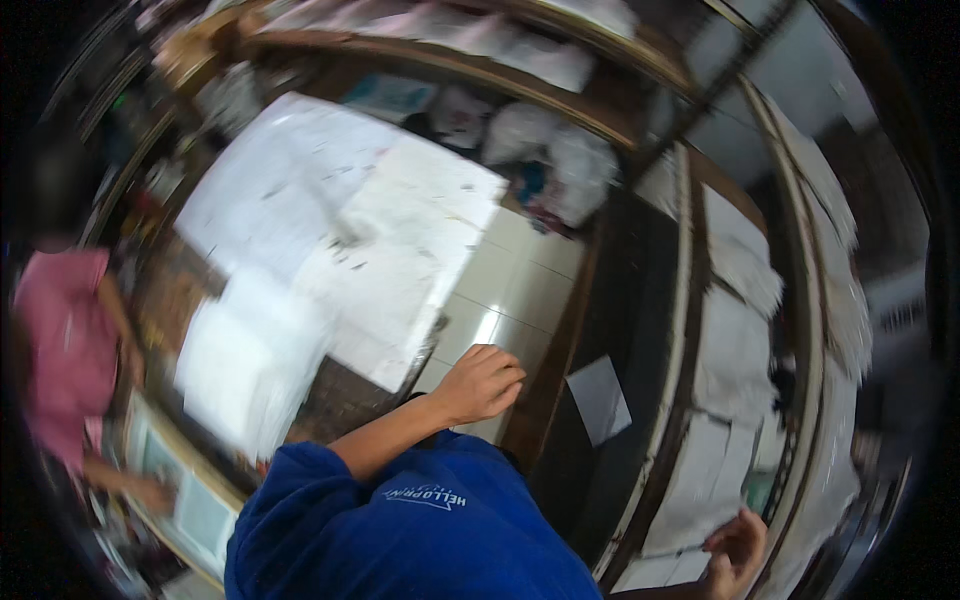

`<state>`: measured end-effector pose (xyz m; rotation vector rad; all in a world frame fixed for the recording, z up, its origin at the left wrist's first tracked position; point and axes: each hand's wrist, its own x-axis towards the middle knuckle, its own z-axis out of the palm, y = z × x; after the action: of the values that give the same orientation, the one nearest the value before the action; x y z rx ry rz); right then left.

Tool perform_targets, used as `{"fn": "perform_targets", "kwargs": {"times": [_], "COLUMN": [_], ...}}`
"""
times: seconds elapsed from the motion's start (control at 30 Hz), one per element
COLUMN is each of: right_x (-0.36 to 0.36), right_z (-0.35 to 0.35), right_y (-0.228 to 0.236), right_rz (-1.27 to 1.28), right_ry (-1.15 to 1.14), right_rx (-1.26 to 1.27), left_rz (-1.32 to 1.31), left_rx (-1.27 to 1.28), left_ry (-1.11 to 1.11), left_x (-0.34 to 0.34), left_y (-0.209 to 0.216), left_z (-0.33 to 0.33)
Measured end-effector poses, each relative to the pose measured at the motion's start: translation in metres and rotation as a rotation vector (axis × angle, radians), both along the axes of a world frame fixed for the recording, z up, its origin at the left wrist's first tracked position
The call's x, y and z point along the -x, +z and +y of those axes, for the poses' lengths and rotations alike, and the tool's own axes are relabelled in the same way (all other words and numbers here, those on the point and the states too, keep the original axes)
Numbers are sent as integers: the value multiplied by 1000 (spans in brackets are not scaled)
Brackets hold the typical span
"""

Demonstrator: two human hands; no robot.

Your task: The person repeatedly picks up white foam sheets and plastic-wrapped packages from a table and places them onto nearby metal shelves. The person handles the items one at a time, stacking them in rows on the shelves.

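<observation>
My left hand (482, 384) hangs in front of my blue shirt, above the tiled floor. Its fingers are curled in loosely and I see nothing in them. At the lower right, my right hand (736, 552) is beside a shelf lined with white sheets (700, 480); its fingers are bent but apart, with nothing visible between them. Whether its fingertips touch the sheets I cannot tell. A single white sheet (599, 400) lies on a long dark board (625, 290) between my two hands.
A table with a large white, dark-specked board (400, 240) and a blurred stack of white sheets (245, 365) stands at left. A person in pink (70, 340) has a hand on a framed screen (185, 485). Plastic bags (575, 170) lie under the far shelf (450, 70).
</observation>
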<state>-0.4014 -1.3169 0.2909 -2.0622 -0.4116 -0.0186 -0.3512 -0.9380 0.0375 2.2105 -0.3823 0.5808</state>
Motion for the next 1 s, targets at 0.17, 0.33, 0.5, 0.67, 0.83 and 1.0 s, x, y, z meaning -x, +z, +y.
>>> {"fn": "perform_targets", "kwargs": {"times": [0.17,0.33,0.5,0.67,0.83,1.0], "right_x": [-106,-135,-127,-115,-109,-113], "right_z": [64,145,193,186,162,164], "right_y": [-95,-179,-263,-330,-361,-363], "right_rz": [257,468,700,832,939,945], "right_ry": [-50,283,471,453,316,268], "right_rx": [22,-66,-24,36,43,30], "left_rz": [78,157,222,375,396,422], "left_rx": [-35,-33,-113,-272,-337,-316], "left_ry": [289,556,614,604,592,579], "left_x": [42,77,87,89,88,88], "left_y": [4,-1,-23,-49,-57,-53], "left_z": [43,78,90,80,81,81]}}
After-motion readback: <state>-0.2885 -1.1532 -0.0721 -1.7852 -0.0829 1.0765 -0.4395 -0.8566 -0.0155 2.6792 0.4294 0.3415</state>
